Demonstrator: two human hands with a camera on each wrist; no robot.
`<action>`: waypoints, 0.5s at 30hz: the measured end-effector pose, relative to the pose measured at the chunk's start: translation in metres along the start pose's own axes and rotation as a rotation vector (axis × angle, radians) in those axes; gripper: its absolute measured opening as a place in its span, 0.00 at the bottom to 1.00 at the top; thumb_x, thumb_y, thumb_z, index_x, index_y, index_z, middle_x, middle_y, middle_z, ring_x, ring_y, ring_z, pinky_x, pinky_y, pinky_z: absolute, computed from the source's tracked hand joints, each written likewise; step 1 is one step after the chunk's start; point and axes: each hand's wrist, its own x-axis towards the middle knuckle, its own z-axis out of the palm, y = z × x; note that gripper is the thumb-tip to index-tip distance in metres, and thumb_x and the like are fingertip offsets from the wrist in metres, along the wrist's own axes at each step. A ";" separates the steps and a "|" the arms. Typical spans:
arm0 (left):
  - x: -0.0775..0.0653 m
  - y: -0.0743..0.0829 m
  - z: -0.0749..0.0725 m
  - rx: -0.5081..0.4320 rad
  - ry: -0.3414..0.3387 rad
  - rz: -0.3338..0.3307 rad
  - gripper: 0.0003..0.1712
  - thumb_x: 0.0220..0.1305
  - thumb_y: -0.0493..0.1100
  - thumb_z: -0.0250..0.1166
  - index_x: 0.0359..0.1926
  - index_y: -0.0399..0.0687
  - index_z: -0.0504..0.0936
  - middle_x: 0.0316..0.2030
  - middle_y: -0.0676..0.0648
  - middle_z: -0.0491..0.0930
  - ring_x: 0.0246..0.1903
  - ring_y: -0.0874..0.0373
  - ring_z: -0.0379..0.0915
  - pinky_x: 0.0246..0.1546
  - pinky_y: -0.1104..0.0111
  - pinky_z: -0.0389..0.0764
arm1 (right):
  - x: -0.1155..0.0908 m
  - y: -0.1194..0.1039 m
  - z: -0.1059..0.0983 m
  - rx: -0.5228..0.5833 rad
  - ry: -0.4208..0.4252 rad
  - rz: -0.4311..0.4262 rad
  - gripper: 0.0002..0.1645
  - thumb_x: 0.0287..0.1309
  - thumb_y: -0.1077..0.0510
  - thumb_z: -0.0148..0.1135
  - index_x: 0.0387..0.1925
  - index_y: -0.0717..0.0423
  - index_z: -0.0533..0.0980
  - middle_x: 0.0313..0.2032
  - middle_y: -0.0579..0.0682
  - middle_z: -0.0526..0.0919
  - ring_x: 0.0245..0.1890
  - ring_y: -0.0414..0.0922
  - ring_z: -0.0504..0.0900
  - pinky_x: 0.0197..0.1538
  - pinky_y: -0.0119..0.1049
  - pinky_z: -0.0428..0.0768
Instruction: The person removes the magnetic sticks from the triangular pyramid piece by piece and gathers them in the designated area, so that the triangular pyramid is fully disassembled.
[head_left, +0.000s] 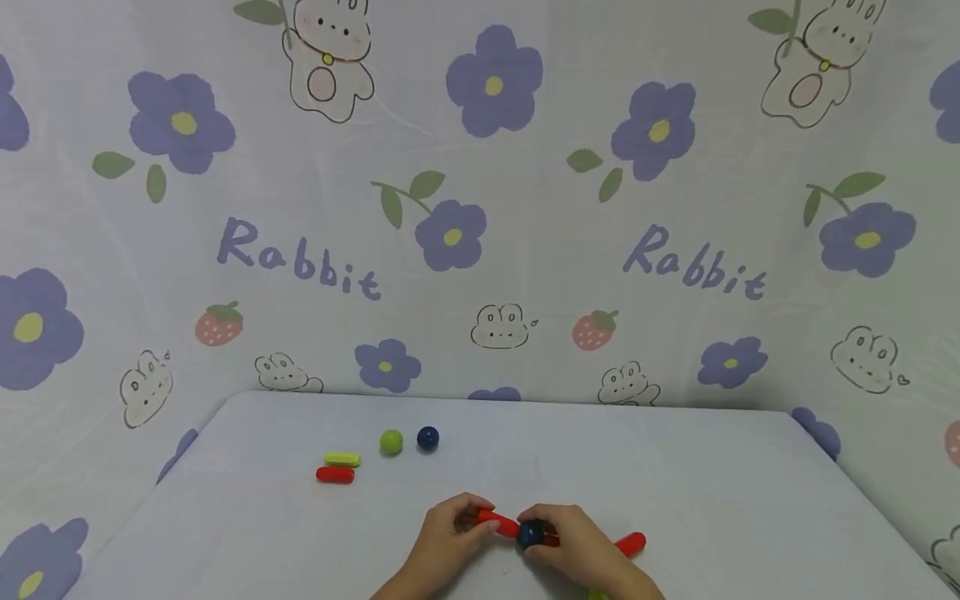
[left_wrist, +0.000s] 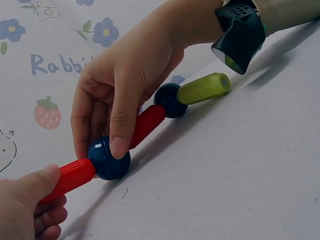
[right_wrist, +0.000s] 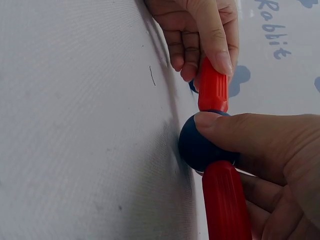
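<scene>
My left hand (head_left: pixel 447 533) pinches a short ribbed red rod (left_wrist: pixel 74 179) between thumb and fingers. Its far end meets a dark blue ball (head_left: pixel 531 534), which my right hand (head_left: pixel 573 542) grips with thumb on one side and fingers on the other. From the ball's opposite side runs a second red rod (right_wrist: pixel 226 202), partly under the right hand in the head view. In the left wrist view that rod leads to another blue ball (left_wrist: pixel 171 100), with a green rod (left_wrist: pixel 204 89) on its far side. Together the pieces form a line close over the white table.
Further back on the left lie a yellow-green rod (head_left: pixel 342 459) and a red rod (head_left: pixel 335 475). Beside them sit a green ball (head_left: pixel 392 442) and a blue ball (head_left: pixel 428 438). Another red piece (head_left: pixel 632 544) shows right of my right hand. A patterned cloth (head_left: pixel 525 183) hangs behind the table (head_left: pixel 735 500).
</scene>
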 end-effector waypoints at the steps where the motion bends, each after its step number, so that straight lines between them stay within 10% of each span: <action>1: 0.000 0.000 0.000 -0.001 -0.003 -0.002 0.18 0.56 0.49 0.66 0.43 0.41 0.80 0.35 0.49 0.82 0.33 0.67 0.74 0.36 0.78 0.76 | 0.000 0.000 0.000 -0.001 0.000 0.000 0.23 0.48 0.62 0.69 0.48 0.61 0.77 0.47 0.56 0.82 0.47 0.51 0.80 0.52 0.51 0.77; 15: 0.004 0.001 -0.018 0.014 -0.165 -0.042 0.12 0.54 0.44 0.68 0.40 0.46 0.82 0.34 0.52 0.83 0.34 0.63 0.76 0.41 0.76 0.78 | 0.000 0.002 -0.002 0.034 -0.038 -0.018 0.20 0.49 0.61 0.68 0.46 0.59 0.78 0.45 0.53 0.82 0.44 0.48 0.80 0.52 0.51 0.77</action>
